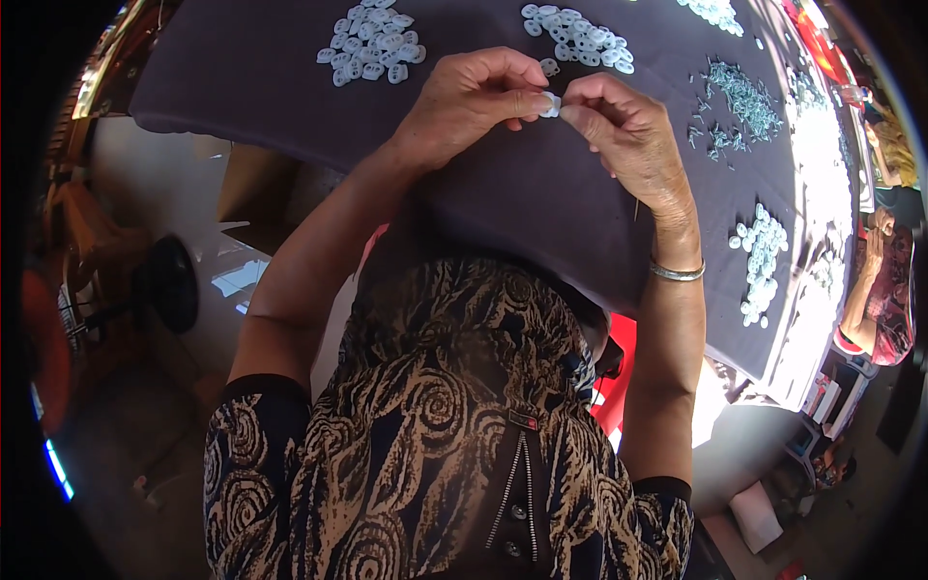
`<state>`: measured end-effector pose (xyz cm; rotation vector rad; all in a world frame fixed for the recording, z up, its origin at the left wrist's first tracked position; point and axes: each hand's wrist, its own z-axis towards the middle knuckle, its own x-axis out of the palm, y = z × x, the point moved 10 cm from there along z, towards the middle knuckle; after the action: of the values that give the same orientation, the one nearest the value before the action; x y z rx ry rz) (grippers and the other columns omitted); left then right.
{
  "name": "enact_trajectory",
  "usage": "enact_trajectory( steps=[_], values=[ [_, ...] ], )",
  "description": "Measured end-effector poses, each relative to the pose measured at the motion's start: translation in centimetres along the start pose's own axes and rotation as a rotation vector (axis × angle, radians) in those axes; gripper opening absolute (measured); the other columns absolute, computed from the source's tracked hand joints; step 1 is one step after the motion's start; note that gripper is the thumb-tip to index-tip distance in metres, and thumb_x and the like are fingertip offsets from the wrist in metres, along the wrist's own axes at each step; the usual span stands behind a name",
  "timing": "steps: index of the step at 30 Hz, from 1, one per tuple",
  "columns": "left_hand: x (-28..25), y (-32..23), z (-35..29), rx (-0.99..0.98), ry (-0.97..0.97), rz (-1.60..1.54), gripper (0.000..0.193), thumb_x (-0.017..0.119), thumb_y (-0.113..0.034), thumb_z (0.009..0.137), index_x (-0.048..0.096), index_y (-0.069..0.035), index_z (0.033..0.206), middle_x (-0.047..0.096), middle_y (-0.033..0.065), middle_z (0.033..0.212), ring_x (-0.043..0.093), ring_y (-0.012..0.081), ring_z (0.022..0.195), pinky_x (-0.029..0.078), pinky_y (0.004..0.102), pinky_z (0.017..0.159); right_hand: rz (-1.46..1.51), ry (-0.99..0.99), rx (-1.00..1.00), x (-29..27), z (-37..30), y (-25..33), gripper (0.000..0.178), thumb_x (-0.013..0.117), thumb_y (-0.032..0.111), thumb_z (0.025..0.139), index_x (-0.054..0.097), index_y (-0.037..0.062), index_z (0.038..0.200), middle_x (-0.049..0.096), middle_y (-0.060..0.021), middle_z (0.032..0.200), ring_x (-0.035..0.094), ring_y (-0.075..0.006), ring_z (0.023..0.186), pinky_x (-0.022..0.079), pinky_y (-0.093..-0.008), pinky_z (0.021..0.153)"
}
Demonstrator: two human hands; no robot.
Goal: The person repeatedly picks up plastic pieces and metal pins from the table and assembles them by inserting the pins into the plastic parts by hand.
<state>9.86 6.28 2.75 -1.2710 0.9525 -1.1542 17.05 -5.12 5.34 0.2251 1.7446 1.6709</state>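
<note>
Over the dark cloth, a small white plastic piece [550,104] sits between the fingertips of both hands. My left hand [454,108] pinches it from the left with thumb and forefinger. From the other side, the closed thumb and forefinger of my right hand [630,133] meet its right edge; whether they also hold something smaller is hidden. Just beyond the fingers lies a loose white oval piece with holes [549,67]. Behind it spreads a heap of similar white oval pieces [585,39]. Another heap of white ovals [370,43] rests farther left, beyond my left hand.
Right of my hands lies a pile of small greenish metal parts, seemingly screws [739,104]. Nearer me is a heap of small pale pieces [760,261]. Dark cloth [483,198] covers the table. Another person [875,280] sits past its sunlit right edge.
</note>
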Motion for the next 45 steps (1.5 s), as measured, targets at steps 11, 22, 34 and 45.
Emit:
enact_trajectory(
  steps=[11, 22, 34, 45],
  values=[
    [0.2, -0.6, 0.0, 0.082, -0.023, 0.117, 0.018, 0.069, -0.008, 0.085, 0.065, -0.004, 0.102, 0.065, 0.0014, 0.088, 0.061, 0.0066, 0.078, 0.051, 0.0207, 0.069, 0.073, -0.003, 0.102, 0.9, 0.1, -1.0, 0.005, 0.061, 0.003, 0.08, 0.066, 0.0019, 0.082, 0.051, 0.0069, 0.061, 0.042, -0.0003, 0.056, 0.036, -0.0188, 0.05],
    [0.7, -1.2, -0.3, 0.115, -0.008, 0.119, 0.027, 0.068, -0.002, 0.082, 0.062, -0.003, 0.109, 0.067, 0.0028, 0.089, 0.063, 0.0083, 0.079, 0.052, 0.021, 0.072, 0.026, -0.006, 0.055, 0.9, 0.1, -1.3, 0.007, 0.059, 0.003, 0.084, 0.066, 0.0035, 0.083, 0.056, 0.0057, 0.067, 0.044, 0.0008, 0.057, 0.034, -0.0159, 0.049],
    [0.7, -1.9, 0.0, 0.054, 0.041, 0.259, 0.029, 0.07, 0.0, 0.08, 0.063, 0.0, 0.108, 0.067, 0.0051, 0.09, 0.064, 0.0099, 0.083, 0.054, 0.0225, 0.077, -0.03, -0.093, -0.068, 0.6, 0.1, 0.0, 0.006, 0.062, 0.001, 0.076, 0.067, 0.0029, 0.077, 0.053, 0.0065, 0.059, 0.042, 0.001, 0.054, 0.035, -0.0177, 0.047],
    [-5.3, -4.3, -0.2, 0.224, -0.206, 0.64, 0.018, 0.071, -0.009, 0.081, 0.067, -0.006, 0.098, 0.067, 0.0011, 0.088, 0.062, 0.008, 0.079, 0.05, 0.0221, 0.072, 0.031, -0.318, -0.136, -4.8, -0.1, 0.7, 0.005, 0.062, 0.005, 0.084, 0.067, 0.0047, 0.083, 0.059, 0.0041, 0.07, 0.048, -0.0002, 0.058, 0.036, -0.0163, 0.048]
  ],
)
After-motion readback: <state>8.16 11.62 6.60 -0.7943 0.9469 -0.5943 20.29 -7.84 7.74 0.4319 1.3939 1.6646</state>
